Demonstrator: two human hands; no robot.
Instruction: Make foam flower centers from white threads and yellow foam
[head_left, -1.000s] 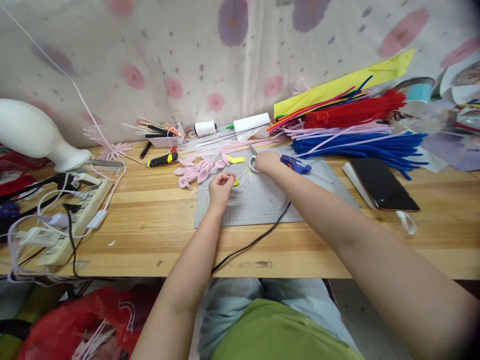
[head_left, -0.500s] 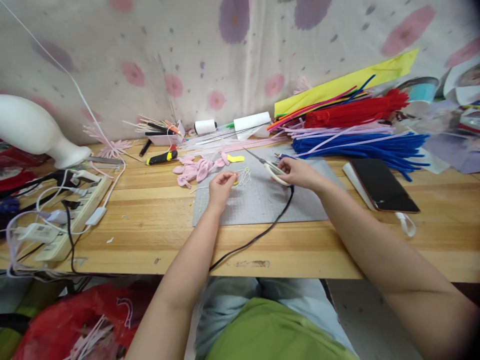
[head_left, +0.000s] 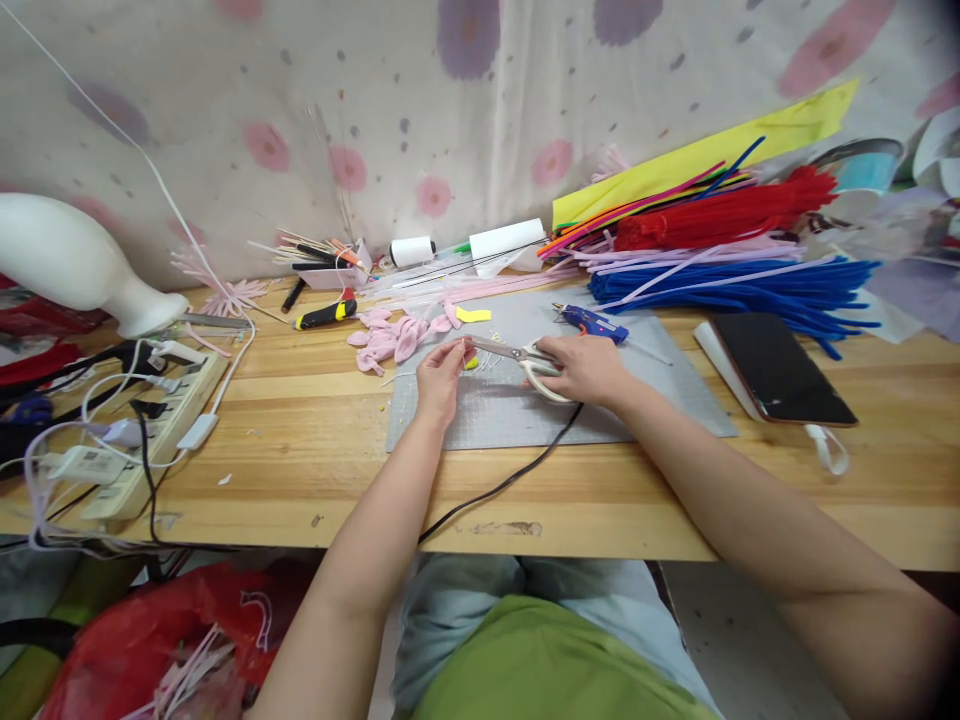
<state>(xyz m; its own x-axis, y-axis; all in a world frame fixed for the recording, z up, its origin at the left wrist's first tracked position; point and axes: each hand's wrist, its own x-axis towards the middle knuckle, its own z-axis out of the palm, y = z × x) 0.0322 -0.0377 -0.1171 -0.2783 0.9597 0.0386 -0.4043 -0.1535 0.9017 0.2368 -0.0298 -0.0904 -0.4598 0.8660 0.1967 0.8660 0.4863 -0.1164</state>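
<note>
My right hand (head_left: 586,370) grips the white handles of the scissors (head_left: 534,362), whose blades point left and reach my left fingertips. The fingers of my left hand (head_left: 442,380) are pinched together; whatever they hold is too small to name. Both hands are over the grey cutting mat (head_left: 510,415). Thin white stems (head_left: 491,353) and a small yellow piece (head_left: 471,364) lie beside my left fingertips. Behind them are a yellow strip (head_left: 473,315) and pink fuzzy petals (head_left: 397,338). A blue glue gun (head_left: 592,322) rests behind my right hand.
A yellow-black cutter (head_left: 325,315) lies back left. Bundles of red (head_left: 720,215) and blue pipe cleaners (head_left: 735,290) fill the back right, with a phone (head_left: 780,370) nearer. At left are a power strip (head_left: 161,430) and a white mannequin head (head_left: 67,260). A black cable (head_left: 502,487) crosses the front edge.
My right hand has brought the scissors down and left, and their blades now meet my left fingertips. The glue gun behind has come into view.
</note>
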